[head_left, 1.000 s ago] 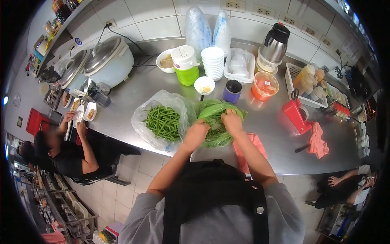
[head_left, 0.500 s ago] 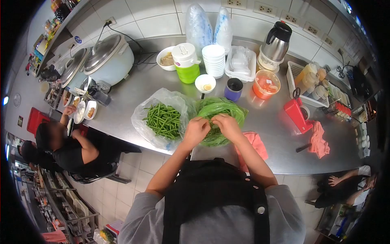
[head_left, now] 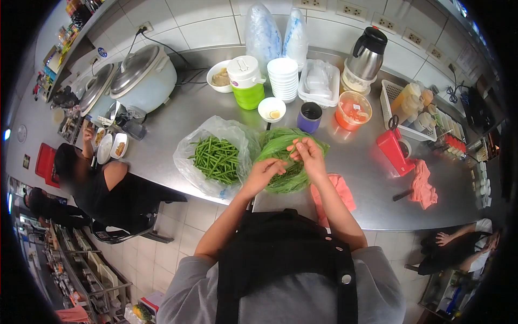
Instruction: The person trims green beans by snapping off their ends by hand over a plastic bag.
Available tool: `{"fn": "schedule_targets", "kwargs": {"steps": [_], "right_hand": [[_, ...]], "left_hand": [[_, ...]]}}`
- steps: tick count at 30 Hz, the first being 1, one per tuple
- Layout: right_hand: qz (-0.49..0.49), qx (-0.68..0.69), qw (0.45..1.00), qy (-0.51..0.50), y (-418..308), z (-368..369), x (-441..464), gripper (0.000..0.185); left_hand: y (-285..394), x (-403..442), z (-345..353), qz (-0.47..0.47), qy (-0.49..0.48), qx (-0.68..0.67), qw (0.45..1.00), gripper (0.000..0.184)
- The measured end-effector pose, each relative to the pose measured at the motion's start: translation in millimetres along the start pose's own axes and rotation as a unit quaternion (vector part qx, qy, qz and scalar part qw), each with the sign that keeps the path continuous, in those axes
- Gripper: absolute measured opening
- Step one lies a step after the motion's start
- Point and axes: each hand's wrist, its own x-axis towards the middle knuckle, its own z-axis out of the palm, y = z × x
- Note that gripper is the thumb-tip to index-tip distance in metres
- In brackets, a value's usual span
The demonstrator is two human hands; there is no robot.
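My left hand (head_left: pixel 263 174) is over the near left side of an opened green plastic bag (head_left: pixel 278 143), its fingers curled together. Whatever they may hold is too small to make out. Raised above the right part of that bag is my right hand (head_left: pixel 307 155), with fingers bent and somewhat apart and nothing visible in them. Thin green pieces lie inside the green bag, partly hidden by my hands. Left of it stands a clear plastic bag (head_left: pixel 185 162), rolled open and full of short cut green beans (head_left: pixel 216 160).
Behind the bags are a small white bowl (head_left: pixel 271 110), purple cup (head_left: pixel 309 118), green-and-white jug (head_left: pixel 246 86) and stacked white bowls (head_left: pixel 283 81). An orange tub (head_left: pixel 353 111) and pink cloth (head_left: pixel 340 195) lie rightward. A person (head_left: pixel 102 178) sits at the left by dishes.
My hands have moved apart from fingertips meeting over the green bag. The right rose slightly and its fingers loosened. The seated person at the left shifted position.
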Motion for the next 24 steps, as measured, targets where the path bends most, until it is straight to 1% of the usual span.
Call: {"fn": "schedule_targets", "kwargs": {"steps": [3,5,6,8,9,11,12,13,14,15,16,17,18,19,20,21,22,23,24], "right_hand": [[-0.026,-0.036,0.999,-0.017,0,1,-2,0.018],[-0.031,-0.053,0.998,-0.022,-1,4,-4,0.017],[-0.036,-0.070,0.996,-0.027,-3,6,-5,0.016],[-0.038,-0.081,0.995,-0.038,-7,11,-9,0.015],[-0.040,-0.091,0.994,-0.046,-8,12,-10,0.014],[-0.047,-0.115,0.992,-0.034,-3,16,-12,0.013],[-0.056,-0.139,0.988,-0.022,-4,21,-14,0.013],[-0.056,-0.139,0.988,-0.022,-6,27,-17,0.013],[-0.068,-0.178,0.982,0.000,-8,33,-22,0.013],[-0.080,-0.216,0.973,0.022,-12,41,-27,0.013],[-0.080,-0.216,0.973,0.021,-13,48,-29,0.013],[-0.153,-0.222,0.962,0.040,-13,56,-30,0.014],[-0.226,-0.226,0.946,0.059,-15,63,-33,0.014],[-0.252,-0.242,0.936,0.038,-27,71,-37,0.017],[-0.320,-0.241,0.916,0.009,-29,80,-38,0.018],[-0.385,-0.239,0.891,-0.019,-32,91,-38,0.019],[-0.418,-0.234,0.875,-0.072,-45,104,-38,0.022],[-0.449,-0.229,0.854,-0.125,-57,115,-36,0.024],[-0.450,-0.230,0.854,-0.124,-54,121,-31,0.024]], "left_hand": [[3,0,3,-0.010,-0.004,-0.032,0.999,0.031],[9,-2,6,-0.033,0.010,-0.016,0.999,0.023],[7,-3,8,-0.033,0.011,-0.016,0.999,0.023],[5,-5,9,0.001,0.049,-0.030,0.998,0.013],[8,-7,9,0.001,0.050,-0.030,0.998,0.013],[14,-11,10,0.020,0.061,0.098,0.993,0.008],[10,-11,9,0.020,0.061,0.098,0.993,0.008],[4,-10,8,0.032,0.071,0.133,0.988,0.009],[-1,-10,7,0.044,0.081,0.168,0.982,0.010],[-1,-10,7,0.043,0.081,0.168,0.982,0.010],[-1,-10,8,0.079,0.096,0.236,0.964,0.010],[-1,-11,9,0.114,0.111,0.302,0.940,0.010],[-4,-14,11,0.113,0.112,0.302,0.940,0.010],[-11,-17,12,0.114,0.113,0.303,0.940,0.011],[-17,-19,13,0.114,0.112,0.303,0.940,0.012],[-38,-15,13,0.149,0.114,0.312,0.931,0.013],[-59,-12,12,0.183,0.117,0.321,0.922,0.015],[-84,-8,15,0.190,0.133,0.322,0.918,0.017],[-96,-6,18,0.198,0.151,0.322,0.913,0.019]]}}
